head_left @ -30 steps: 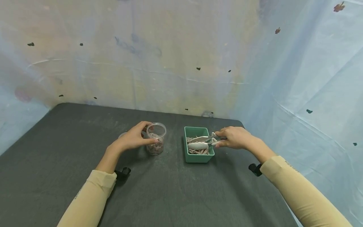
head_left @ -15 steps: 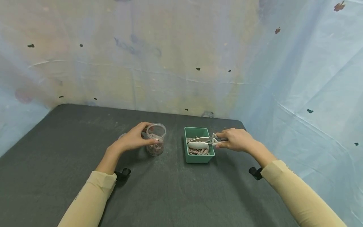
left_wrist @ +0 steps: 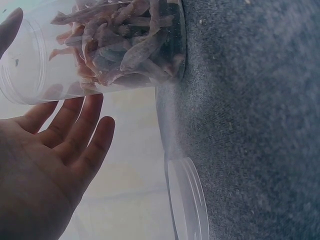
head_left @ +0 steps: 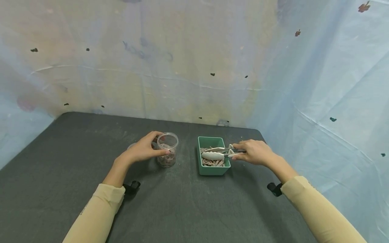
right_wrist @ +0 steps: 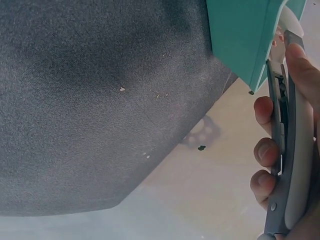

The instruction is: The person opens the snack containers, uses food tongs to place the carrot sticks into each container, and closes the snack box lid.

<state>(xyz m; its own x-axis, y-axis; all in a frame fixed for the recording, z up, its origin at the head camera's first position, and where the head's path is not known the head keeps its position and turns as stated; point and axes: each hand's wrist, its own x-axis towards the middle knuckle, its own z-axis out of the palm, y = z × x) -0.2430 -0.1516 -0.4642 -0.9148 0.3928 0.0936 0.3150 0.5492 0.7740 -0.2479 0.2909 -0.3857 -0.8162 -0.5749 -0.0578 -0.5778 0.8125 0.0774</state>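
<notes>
In the head view, my left hand (head_left: pixel 141 148) holds a clear plastic jar (head_left: pixel 167 159) upright on the table, thumb on the near side and fingers on the far side. Brownish dried strips (left_wrist: pixel 125 45) fill the jar's lower part, and its top is uncovered. To its right stands a green rectangular container (head_left: pixel 212 171) with similar strips (head_left: pixel 214 163) inside. My right hand (head_left: pixel 255 152) grips tongs (head_left: pixel 213 156) with pale tips from the right. The tips lie over the strips in the container; whether they pinch any is hidden.
A clear round lid (left_wrist: pixel 187 200) lies on the dark table (head_left: pixel 182 206) beyond my left hand, mostly hidden in the head view. Small crumbs (right_wrist: pixel 122 89) dot the cloth near the container. A pale plastic sheet (head_left: pixel 170 67) hangs behind the table.
My right hand has shifted slightly right and nearer with the tongs, whose tips stay within the green container. The left hand and the jar have not visibly moved.
</notes>
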